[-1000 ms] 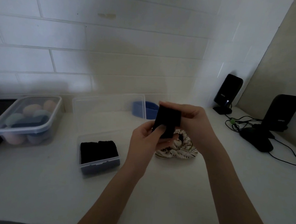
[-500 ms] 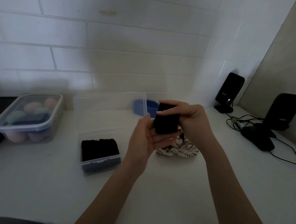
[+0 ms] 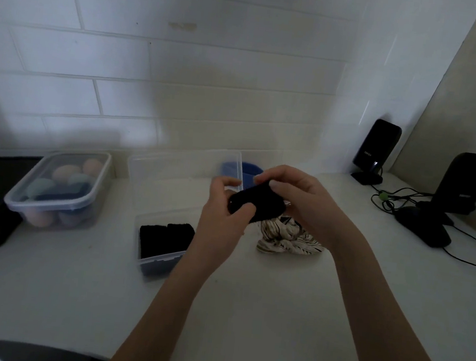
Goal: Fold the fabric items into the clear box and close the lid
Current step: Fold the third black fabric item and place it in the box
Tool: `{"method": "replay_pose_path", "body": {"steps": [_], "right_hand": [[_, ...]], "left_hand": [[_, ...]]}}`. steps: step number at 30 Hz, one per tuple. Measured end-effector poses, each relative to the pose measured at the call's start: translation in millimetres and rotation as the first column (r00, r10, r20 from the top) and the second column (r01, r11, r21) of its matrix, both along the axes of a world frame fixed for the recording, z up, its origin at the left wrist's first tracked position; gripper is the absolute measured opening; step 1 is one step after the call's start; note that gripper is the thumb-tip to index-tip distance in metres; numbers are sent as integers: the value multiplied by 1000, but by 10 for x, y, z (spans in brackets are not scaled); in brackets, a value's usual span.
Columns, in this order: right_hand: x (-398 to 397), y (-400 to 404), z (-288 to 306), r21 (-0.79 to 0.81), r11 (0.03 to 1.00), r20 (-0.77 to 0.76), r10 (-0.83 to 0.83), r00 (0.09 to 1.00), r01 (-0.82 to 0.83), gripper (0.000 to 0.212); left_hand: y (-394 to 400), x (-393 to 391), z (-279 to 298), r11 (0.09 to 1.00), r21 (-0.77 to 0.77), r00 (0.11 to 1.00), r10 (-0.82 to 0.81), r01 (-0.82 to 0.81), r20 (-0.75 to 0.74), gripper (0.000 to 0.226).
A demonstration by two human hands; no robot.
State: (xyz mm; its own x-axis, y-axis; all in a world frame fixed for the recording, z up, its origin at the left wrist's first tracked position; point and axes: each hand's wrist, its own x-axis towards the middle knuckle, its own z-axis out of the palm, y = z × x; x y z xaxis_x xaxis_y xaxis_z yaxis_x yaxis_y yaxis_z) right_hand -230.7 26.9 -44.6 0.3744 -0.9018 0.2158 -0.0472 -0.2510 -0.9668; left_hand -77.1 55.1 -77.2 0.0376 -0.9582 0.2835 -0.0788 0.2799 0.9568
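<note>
A folded black cloth [image 3: 256, 201] sits pinched between the left hand [image 3: 225, 208] and right hand [image 3: 302, 201], above the bench [image 3: 248, 299]. The open clear box [image 3: 162, 246] lies just left, a striped fabric [image 3: 289, 238] below; the near bench is bare.

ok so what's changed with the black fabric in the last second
Both hands, left hand and right hand, kept hold of the black fabric piece and turned it from upright to lying sideways, more compact. The clear box and striped fabric stayed put.
</note>
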Motion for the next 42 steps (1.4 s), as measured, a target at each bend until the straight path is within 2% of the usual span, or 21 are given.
{"method": "replay_pose_path", "body": {"steps": [3,5,7,11,14,16,18,21,26,30,35,38,42], "right_hand": [[69,17,3,38,999,-54,2,999,0,14],[119,37,9,77,997,-106,39,994,-31,17],[206,57,9,108,994,-157,25,987,-8,25],[425,111,-19,134,991,-197,0,980,27,33],[596,95,-82,134,986,-173,-75,982,99,31],[688,26,-140,139,974,-238,-145,960,181,25],[757,-55,-197,105,964,-408,-181,895,243,22],[856,-90,-235,-13,968,-690,-191,699,252,22],[968,-140,-191,-27,978,-835,-135,533,205,23],[982,-193,-209,-19,979,-883,-113,456,204,43],[1031,-173,-312,-113,973,-905,-184,384,200,47],[1046,-183,-360,-112,971,-904,-188,383,211,45],[994,-193,-307,-81,976,-900,-159,406,203,39]], "left_hand": [[-36,165,46,997,-26,994,67,-69,-87,28],[-68,281,62,993,-54,994,100,-103,-54,28],[-94,396,74,994,-69,995,89,-86,51,24],[-84,598,122,996,-66,961,-40,60,273,18],[-87,756,129,997,-78,913,28,4,406,22],[-96,885,81,991,-112,868,122,-76,482,20],[-97,996,5,979,-148,805,199,-139,559,13],[-65,1081,-104,980,-154,733,197,-127,651,7],[-32,1080,-145,989,-142,694,135,-47,707,17],[-23,1042,-193,991,-137,621,114,-11,775,24],[-29,1031,-180,990,-140,538,123,-8,834,26],[-55,1009,-170,995,-93,416,73,29,906,33],[-68,1006,-169,999,-32,352,19,30,936,35]]}}
